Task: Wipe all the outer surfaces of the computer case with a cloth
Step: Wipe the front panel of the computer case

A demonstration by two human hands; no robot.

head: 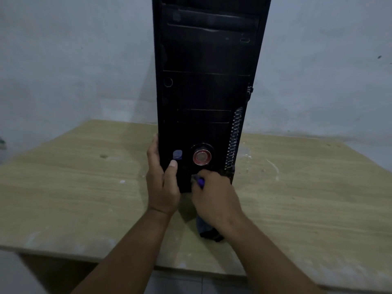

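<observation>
Black plastic, smooth and faintly glossy, forms the front of the case, which stands upright on the pale wood-grain tabletop with that face toward the person. The left hand clamps the case's lower left edge — thumb flat on the front, fingers reaching round the side. This is probably to keep the tall, narrow box from rocking or sliding under the wiping. Just right of that thumb, the right hand has its fingers curled round a bunched cloth and presses it to the bottom of the front panel. A dark, limp tail of the fabric hangs below the wrist, and a purple bit shows at the fingertips. Just above those fingers sits a round button with a red ring. A ribbed, metallic-looking vent runs up beyond them — a texture likely to hold dust.
</observation>
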